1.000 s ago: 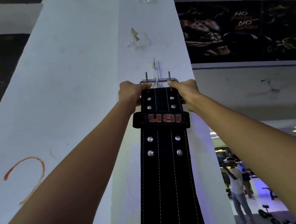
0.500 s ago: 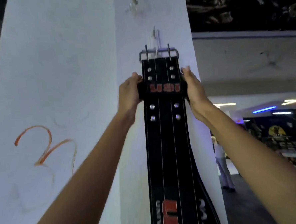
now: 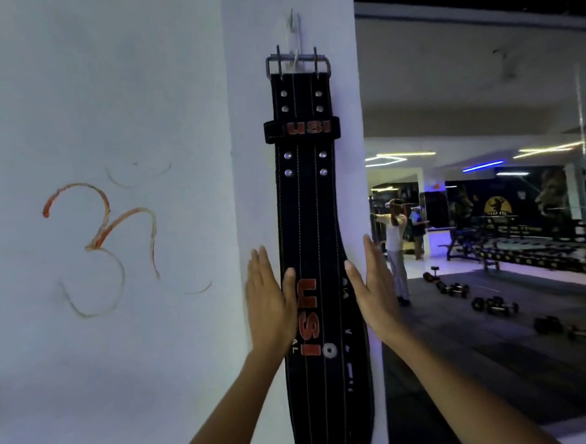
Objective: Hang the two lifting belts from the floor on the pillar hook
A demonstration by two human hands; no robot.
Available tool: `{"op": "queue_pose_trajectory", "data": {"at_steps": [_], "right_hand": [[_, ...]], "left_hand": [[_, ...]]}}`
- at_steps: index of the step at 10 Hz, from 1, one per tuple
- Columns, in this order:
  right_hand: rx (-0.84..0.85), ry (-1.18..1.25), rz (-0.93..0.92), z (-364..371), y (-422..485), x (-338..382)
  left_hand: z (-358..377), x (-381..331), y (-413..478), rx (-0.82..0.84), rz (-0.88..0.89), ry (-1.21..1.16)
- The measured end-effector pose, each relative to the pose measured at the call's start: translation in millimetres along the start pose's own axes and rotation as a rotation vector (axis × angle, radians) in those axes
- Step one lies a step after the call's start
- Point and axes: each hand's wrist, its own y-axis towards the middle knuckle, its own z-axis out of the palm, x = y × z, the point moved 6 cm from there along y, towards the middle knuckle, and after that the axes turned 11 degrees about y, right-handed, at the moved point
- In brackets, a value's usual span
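Black USI lifting belt (image 3: 314,220) hangs by buckle (image 3: 297,63) on pillar hook (image 3: 294,33). Left hand (image 3: 270,302), right hand (image 3: 373,292) flank it below hook, grip wide, holding nothing. Second belt unseen, likely left to hang.

belt (image 3: 314,220): matt blk leather, stitched | buckle (image 3: 297,63): metal | pillar (image 3: 253,155): matt wht paint

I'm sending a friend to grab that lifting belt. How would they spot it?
Find the white pillar with an orange scrawl. On its narrow face, a long black belt hangs by its metal buckle from a hook, with red "USI" lettering.
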Motion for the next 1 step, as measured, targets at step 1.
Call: {"op": "queue_pose_trajectory", "data": {"at_steps": [1], "right_hand": [[-0.128, -0.301, -0.290, -42.8, -13.9, 58.8]], "left_hand": [[-46.8, -44.2, -5.1, -0.160, 0.194, 0.254]]}}
